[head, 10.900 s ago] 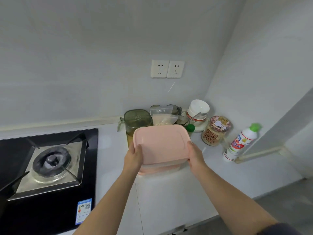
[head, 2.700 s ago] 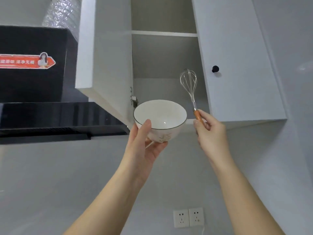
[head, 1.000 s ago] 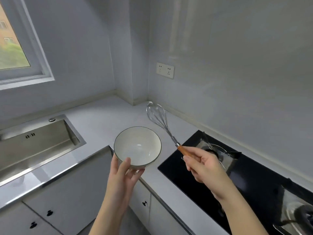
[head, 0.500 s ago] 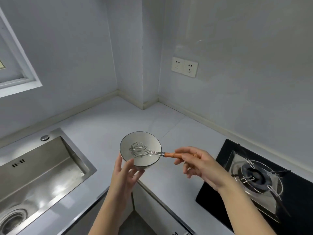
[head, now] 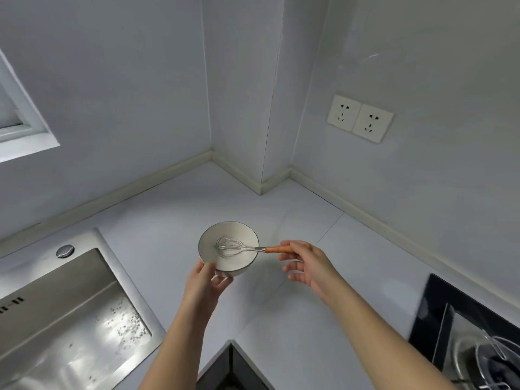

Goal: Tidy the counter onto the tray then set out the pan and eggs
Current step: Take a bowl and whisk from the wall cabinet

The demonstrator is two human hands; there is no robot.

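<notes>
White bowl [head: 209,249] at the table [head: 157,220] corner, wire whisk [head: 229,247] lying inside, its orange handle over the rim. Left hand [head: 206,282] grips the bowl's near wall, thumb on the rim. Right hand [head: 309,263]: fingers [head: 292,268] spread and slack, index tip just touching the handle. Pan, eggs and tray unseen; setting-out judged barely begun.
</notes>
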